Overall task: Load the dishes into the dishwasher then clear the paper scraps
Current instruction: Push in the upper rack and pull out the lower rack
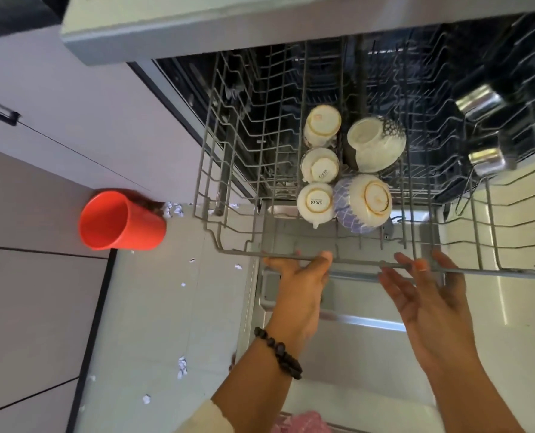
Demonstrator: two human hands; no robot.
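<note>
Left hand (300,278): fingers hooked under the front rail of the grey wire dishwasher rack (228,170), thumb on top, gripping it. Right hand (428,289): fingers spread and nearly straight, thumb over the same rail, touching it, not wrapped. Rack is pulled out over the open dishwasher door (369,354). Upside down in it: 3 white cups (319,165) in a line, 2 patterned bowls (364,203) just beside them. 2 steel tumblers (480,103) sit further right. Floor: 1 red plastic cup (119,221), white paper scraps (181,367) scattered, at least 8.
</note>
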